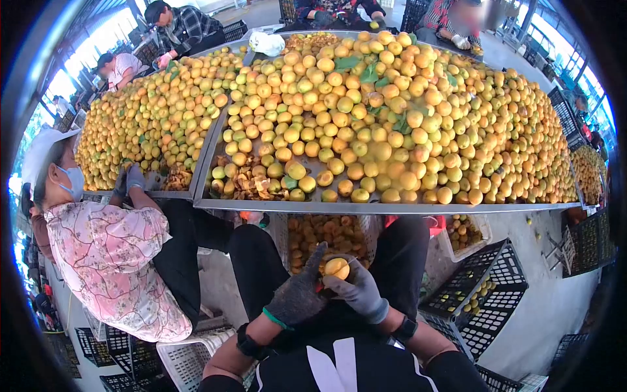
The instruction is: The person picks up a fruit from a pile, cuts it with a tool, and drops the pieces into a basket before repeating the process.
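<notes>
My left hand (297,297), in a dark grey glove with a green cuff, is closed low in front of my lap with one finger raised. A small red bit shows between my hands, but I cannot make out what my left hand holds. My right hand (360,297), in a lighter grey glove, grips a round yellow-orange fruit (337,268) close beside the left. Just beyond my hands, between my knees, a crate (279,238) holds many orange-brown fruits. Above it stands a metal-edged table (392,208) heaped with the same kind of yellow-orange fruit.
A pile of scraps (258,186) lies near the table's front left. At my left sits a person in a pink flowered top (111,261). Black crates (499,294) stand on the floor to my right, a white crate (186,366) to my left. Other people work across the table.
</notes>
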Tool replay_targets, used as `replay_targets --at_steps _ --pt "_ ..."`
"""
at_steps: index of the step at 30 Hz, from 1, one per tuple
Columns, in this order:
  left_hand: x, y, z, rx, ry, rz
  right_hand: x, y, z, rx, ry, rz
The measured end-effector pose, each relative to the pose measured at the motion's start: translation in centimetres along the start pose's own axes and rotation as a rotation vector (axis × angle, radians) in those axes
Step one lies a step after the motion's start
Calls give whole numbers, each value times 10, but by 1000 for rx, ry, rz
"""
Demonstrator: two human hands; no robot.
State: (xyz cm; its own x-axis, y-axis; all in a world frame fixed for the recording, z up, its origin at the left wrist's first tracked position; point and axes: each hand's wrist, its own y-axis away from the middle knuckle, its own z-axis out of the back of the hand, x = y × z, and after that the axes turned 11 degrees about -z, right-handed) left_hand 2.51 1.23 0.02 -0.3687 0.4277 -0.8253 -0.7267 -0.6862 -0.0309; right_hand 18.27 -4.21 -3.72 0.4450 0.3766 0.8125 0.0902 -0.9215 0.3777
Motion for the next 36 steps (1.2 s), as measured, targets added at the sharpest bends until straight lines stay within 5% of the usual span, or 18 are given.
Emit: replay_targets --at_steps 8,24,30,32,34,36 --pt "2 -5 2 52 59 -91 -9 -6 7 -199 638 152" --pt "19 10 -26 59 436 -70 -9 3 15 4 490 234" --pt "22 5 -15 177 369 91 -18 -2 14 8 381 80" --pt "16 7 -7 211 334 182 -16 -1 14 -6 -42 -54" --pt "13 9 -5 247 293 269 -4 -3 11 -93 44 -12" --pt "13 14 -8 133 359 145 -1 0 13 -36 138 -76"
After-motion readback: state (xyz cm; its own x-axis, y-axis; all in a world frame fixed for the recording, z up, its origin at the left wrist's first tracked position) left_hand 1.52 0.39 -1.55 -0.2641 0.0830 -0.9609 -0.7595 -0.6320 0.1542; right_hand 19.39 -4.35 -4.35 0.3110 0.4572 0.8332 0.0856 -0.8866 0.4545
